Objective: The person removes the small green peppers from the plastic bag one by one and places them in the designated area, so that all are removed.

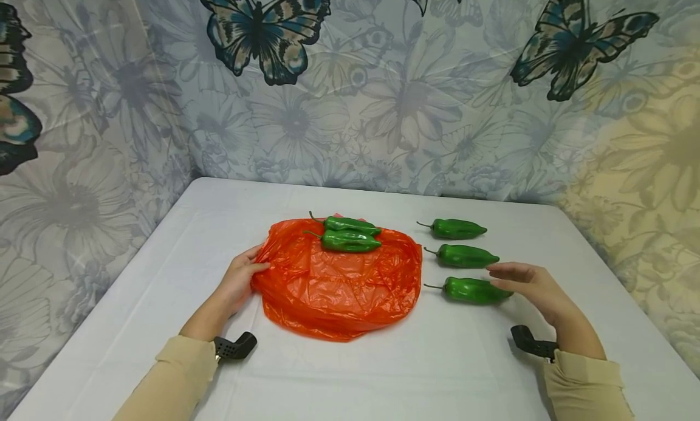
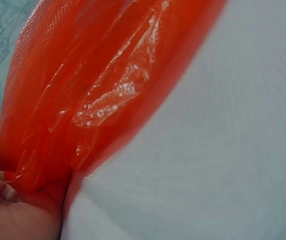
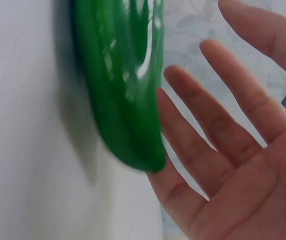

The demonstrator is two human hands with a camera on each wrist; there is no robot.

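Observation:
A crumpled red plastic bag (image 1: 339, 293) lies spread on the table, its left edge pinched by my left hand (image 1: 240, 279). In the left wrist view the bag (image 2: 88, 90) is drawn into folds between thumb and fingers. Two green peppers (image 1: 350, 241) rest on the far part of the bag. My right hand (image 1: 538, 287) is over the tip of the nearest green pepper (image 1: 473, 290) on the right, fingers extended. The right wrist view shows spread fingers (image 3: 223, 125) beside the tip of that pepper (image 3: 125, 100), not curled round it.
Two more green peppers, a middle one (image 1: 465, 256) and a far one (image 1: 456, 229), lie in a column beyond the nearest. A white cloth (image 1: 328, 384) covers the table. Patterned butterfly fabric (image 1: 350, 105) hangs behind it. Each wrist wears a black camera mount (image 1: 237, 347).

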